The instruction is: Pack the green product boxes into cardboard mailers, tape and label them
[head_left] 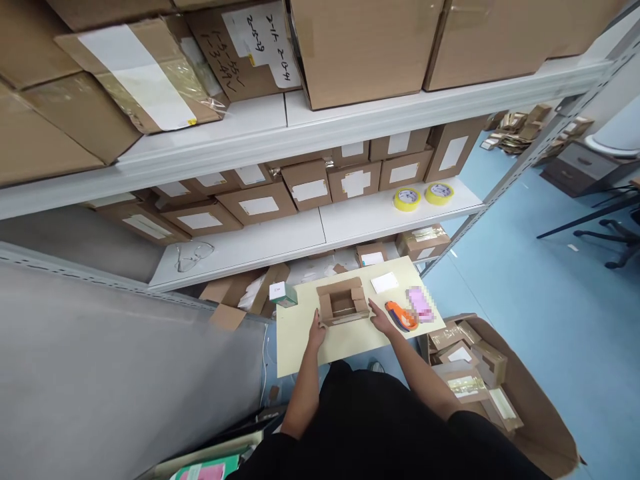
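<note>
A small cardboard box stands on the pale yellow table, its top flaps folded out and its inside showing. My left hand is at the box's near left corner, fingers stretched forward. At the right side is my right hand, its index finger pointing along the box wall. Both hands look close to or touching the cardboard; the exact contact is too small to tell. To the right lie an orange tape dispenser, a pink blurred item and a white card or paper. A small green and white box stands at the left.
Behind the table, a metal rack holds many cardboard boxes. Two yellow tape rolls and clear glasses lie on its middle shelf. A large carton of packed boxes stands at right. A grey wall is on the left.
</note>
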A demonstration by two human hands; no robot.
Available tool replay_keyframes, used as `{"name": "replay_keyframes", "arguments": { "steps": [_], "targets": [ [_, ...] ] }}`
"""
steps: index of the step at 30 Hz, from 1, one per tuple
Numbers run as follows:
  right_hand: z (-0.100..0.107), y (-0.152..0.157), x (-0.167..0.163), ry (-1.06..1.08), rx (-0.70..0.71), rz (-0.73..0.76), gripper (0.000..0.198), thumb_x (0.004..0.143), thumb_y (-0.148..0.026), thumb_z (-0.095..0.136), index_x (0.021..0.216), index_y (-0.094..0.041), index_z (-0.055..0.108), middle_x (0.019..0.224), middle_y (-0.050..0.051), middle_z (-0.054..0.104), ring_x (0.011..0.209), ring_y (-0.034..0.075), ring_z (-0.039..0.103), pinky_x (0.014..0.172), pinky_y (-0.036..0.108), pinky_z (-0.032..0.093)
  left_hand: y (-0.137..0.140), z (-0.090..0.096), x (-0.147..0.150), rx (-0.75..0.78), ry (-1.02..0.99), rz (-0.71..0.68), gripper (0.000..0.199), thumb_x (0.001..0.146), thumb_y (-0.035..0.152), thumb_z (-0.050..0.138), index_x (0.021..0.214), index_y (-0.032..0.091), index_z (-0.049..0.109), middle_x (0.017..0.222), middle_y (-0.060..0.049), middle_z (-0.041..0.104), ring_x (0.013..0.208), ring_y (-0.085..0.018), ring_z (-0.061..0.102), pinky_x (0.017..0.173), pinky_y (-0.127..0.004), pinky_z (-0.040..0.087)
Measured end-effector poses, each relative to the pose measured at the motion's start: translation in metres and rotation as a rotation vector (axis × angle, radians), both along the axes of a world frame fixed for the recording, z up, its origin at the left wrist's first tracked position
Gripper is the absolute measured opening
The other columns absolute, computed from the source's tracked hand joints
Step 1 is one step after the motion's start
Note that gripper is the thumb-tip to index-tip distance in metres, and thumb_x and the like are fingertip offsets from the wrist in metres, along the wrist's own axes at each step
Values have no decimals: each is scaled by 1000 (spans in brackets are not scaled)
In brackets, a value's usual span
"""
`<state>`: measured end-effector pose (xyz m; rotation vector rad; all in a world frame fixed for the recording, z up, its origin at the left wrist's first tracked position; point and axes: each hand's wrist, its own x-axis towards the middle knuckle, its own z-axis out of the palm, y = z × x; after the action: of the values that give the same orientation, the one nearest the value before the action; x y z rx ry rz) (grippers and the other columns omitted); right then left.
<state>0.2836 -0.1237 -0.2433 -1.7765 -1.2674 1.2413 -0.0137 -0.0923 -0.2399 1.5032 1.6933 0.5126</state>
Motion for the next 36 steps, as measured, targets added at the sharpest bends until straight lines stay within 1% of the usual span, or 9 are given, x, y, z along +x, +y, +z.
{"name": "replay_keyframes", "arguments": {
  "steps": [5, 8, 12, 15, 21, 25, 28, 31, 36],
  "targets": [
    [37, 20, 5, 26, 143, -85, 78, 79, -15, 44, 156, -24, 48, 157, 8, 52, 140, 24, 54, 112, 44, 48, 17, 33, -7, 99, -26, 161, 69, 93, 14, 47, 160, 25, 38, 157, -10, 52, 134, -23, 60, 112, -39, 52],
    [56, 37, -14, 2, 250, -8, 70, 83, -15, 45, 152, -24, 53, 154, 8, 56, 139, 25, 54, 112, 44, 49, 26, 52, 14, 213, 5, -66, 52, 96, 17, 43, 145, 25, 59, 149, -7, 59, 136, -23, 56, 112, -41, 51],
    [62, 47, -48, -118, 264, 279, 56, 83, -11, 52, 134, -22, 70, 144, 9, 64, 136, 26, 56, 118, 46, 43, 25, 58, 48, 204, 175, -468, 41, 92, 12, 51, 119, 28, 77, 143, -4, 64, 153, -30, 33, 126, -54, 31],
    [57, 44, -53, -299, 179, 364, 37, 81, -14, 67, 115, -22, 79, 158, 11, 51, 151, 35, 38, 120, 51, 38, 18, 56, 51, 154, 330, -502, 30, 89, 19, 62, 114, 26, 78, 155, -7, 53, 160, -38, 11, 126, -64, 20],
    [49, 27, -20, -513, 95, 258, 53, 77, -24, 80, 128, -29, 70, 166, 8, 37, 154, 40, 27, 113, 51, 42, 6, 52, 8, 147, 464, -324, 77, 81, 59, 74, 146, 21, 57, 173, -12, 20, 160, -44, -5, 123, -62, 21],
    [49, 15, -12, -514, 128, 144, 47, 82, -36, 75, 126, -25, 64, 150, 12, 55, 137, 33, 51, 102, 42, 49, 1, 35, 0, 15, 411, -318, 109, 68, 61, 83, 159, 20, 39, 168, -18, 32, 159, -45, 0, 123, -61, 23],
    [48, 9, -6, -503, 96, 55, 37, 89, -37, 65, 122, -23, 60, 123, 9, 70, 110, 27, 66, 91, 36, 51, 0, 21, 8, -15, 312, -287, 108, 76, 48, 81, 164, 22, 26, 170, -15, 29, 159, -40, 15, 122, -51, 32],
    [44, 4, 9, -555, 85, -38, 31, 92, -35, 56, 119, -20, 60, 129, 13, 67, 112, 28, 66, 93, 37, 52, 0, 11, 16, 40, 244, -229, 100, 84, 37, 74, 166, 25, 19, 171, -12, 28, 156, -33, 29, 121, -45, 38],
    [45, -3, 21, -647, 114, -133, 44, 89, -25, 55, 132, -17, 59, 153, 17, 50, 141, 33, 48, 112, 47, 45, 0, 5, 22, 118, 249, -263, 48, 92, 29, 65, 141, 28, 62, 167, -7, 37, 149, -32, 41, 118, -44, 44]
  ]
}}
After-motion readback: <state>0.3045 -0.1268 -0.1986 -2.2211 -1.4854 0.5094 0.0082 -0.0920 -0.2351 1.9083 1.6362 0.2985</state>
